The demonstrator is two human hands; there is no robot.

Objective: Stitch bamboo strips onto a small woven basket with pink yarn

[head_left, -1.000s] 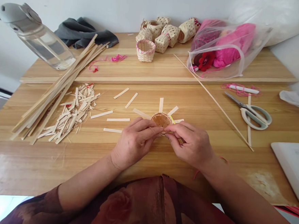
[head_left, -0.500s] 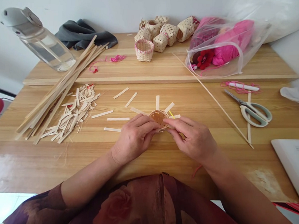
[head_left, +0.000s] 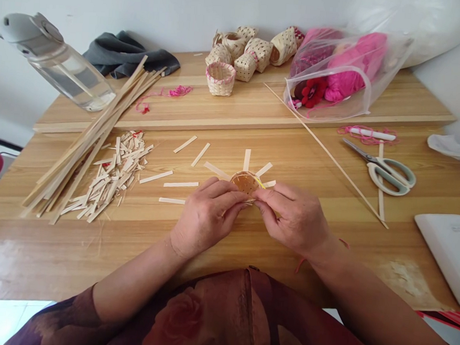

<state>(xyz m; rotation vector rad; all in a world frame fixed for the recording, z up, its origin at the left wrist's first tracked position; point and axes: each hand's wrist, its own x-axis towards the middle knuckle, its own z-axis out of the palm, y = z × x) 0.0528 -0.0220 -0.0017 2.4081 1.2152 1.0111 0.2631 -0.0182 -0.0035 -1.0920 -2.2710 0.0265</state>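
Observation:
A small round woven basket (head_left: pixel 245 183) of pale strips is between my two hands, its near rim pinched by both. Several flat strip ends (head_left: pixel 247 160) stick out from its far side. My left hand (head_left: pixel 209 213) is closed on the rim's left part, thumb and fingertips together. With thumb and forefinger, my right hand (head_left: pixel 292 213) grips the rim's right part, beside a thin yellow piece (head_left: pixel 260 182). What lies between the fingertips is partly hidden.
Loose strips (head_left: pixel 156 177) and a heap of offcuts (head_left: pixel 122 170) lie left, beside long strips (head_left: pixel 94 137) and a water bottle (head_left: pixel 71 72). Scissors (head_left: pixel 391 173) and a long thin strip (head_left: pixel 333 158) are right. Finished little baskets (head_left: pixel 219 80) and a bag of pink yarn (head_left: pixel 347 70) stand behind.
The basket has turned and tilted slightly, and its strip ends have shifted. The fingers of my right hand have moved down a little along the rim. A bit of red thread now shows beside my right wrist.

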